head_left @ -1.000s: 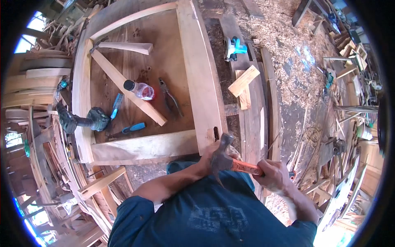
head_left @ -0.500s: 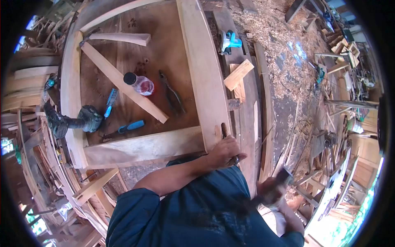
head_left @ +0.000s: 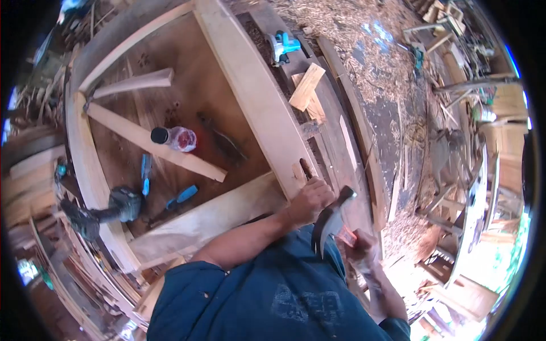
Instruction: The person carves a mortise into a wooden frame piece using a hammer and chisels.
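Fingers of my left hand (head_left: 311,200) are closed round a narrow dark chisel (head_left: 305,166); its end stands on the pale frame rail (head_left: 250,91), beside a small cut recess. To the right and lower, my right hand (head_left: 364,248) grips a claw hammer (head_left: 329,219) by its reddish handle. The hammer's head is close to the right of my left hand, apart from it. Part of the chisel is hidden by my left fingers.
Inside the frame lie a dark-capped bottle (head_left: 183,139), pliers (head_left: 223,138), blue-handled tools (head_left: 183,196) and a loose strip (head_left: 131,128). A drill (head_left: 122,204) rests on the left rail. Beyond the right rail are a blue power tool (head_left: 284,46) and wood offcuts (head_left: 307,86).
The hammer in my right hand has moved up and left, nearer my left hand. My left hand still holds the chisel at the rail. The whole view has turned and shifted.
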Demonstrator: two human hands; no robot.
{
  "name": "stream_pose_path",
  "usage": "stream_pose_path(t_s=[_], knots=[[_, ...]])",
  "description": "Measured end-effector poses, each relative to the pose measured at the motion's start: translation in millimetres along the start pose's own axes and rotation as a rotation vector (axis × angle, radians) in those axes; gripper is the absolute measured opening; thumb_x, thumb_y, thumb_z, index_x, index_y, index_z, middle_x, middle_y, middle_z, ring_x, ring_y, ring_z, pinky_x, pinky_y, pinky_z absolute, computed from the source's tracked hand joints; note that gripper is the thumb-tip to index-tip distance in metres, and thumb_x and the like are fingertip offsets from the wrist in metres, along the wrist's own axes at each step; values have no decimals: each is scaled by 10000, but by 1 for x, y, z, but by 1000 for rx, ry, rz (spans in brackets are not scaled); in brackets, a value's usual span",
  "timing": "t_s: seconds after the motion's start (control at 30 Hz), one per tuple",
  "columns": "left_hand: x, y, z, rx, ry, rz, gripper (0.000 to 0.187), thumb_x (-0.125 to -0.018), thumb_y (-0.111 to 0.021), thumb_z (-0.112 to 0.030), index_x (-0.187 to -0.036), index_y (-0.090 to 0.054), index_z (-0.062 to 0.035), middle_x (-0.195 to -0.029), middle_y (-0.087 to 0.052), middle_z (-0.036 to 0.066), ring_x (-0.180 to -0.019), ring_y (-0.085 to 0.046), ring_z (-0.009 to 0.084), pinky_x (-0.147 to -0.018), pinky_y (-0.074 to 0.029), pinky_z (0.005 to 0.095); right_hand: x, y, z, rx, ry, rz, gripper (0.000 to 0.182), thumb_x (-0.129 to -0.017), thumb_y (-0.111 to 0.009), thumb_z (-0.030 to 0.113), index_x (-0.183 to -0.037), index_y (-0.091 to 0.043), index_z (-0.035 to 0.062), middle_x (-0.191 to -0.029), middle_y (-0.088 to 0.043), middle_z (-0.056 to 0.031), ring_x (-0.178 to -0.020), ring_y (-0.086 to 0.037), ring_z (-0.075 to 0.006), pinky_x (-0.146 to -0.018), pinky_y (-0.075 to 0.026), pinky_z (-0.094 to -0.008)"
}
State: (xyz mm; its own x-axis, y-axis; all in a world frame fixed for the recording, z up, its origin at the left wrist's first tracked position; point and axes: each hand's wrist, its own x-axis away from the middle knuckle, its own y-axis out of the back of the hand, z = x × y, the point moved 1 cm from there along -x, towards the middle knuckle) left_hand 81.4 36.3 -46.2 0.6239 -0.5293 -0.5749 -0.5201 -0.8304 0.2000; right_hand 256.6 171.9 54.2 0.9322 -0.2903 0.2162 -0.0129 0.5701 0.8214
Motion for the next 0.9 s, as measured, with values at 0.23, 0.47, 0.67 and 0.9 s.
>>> stream_pose_path(t_s=[0.23, 0.47, 0.67, 0.9], knots=[[-27, 22, 5, 29, -1, 409, 333, -923, -708, -241, -691, -501, -123, -658, -548, 72, -637, -605, 283, -597, -458, 411, 32, -46, 23, -258, -202, -207, 250, -819, -807, 140, -748, -593, 32, -614, -561, -150, -527, -564, -275, -517, -462, -368], [-31, 11, 0, -38, 91, 498, 229, -943, -687, -288, -880, -593, -89, -680, -596, 111, -648, -637, 324, -573, -471, 437, 41, -70, 43, -572, -370, -380, 175, -875, -724, 112, -931, -632, -26, -645, -526, -21, -640, -476, -54, -567, -443, -278], [-80, 74, 15, -35, -124, 747, 465, -846, -711, -308, -1225, -602, -62, -1232, -610, 187, -1164, -570, 385, -1020, -427, 486, 34, -41, 50, -414, -309, -453, 177, -836, -752, 93, -905, -626, -10, -599, -519, -79, -542, -493, -125, -533, -445, -304], [-102, 88, 106, -943, 337, 501, 302, -980, -546, -387, -1038, -726, -152, -1493, -509, 93, -1485, -304, 374, -1182, -185, 685, 13, 60, 89, 90, -139, -148, 157, -886, -637, 103, -1007, -539, 84, -717, -633, -161, -676, -669, -391, -579, -508, -497]])
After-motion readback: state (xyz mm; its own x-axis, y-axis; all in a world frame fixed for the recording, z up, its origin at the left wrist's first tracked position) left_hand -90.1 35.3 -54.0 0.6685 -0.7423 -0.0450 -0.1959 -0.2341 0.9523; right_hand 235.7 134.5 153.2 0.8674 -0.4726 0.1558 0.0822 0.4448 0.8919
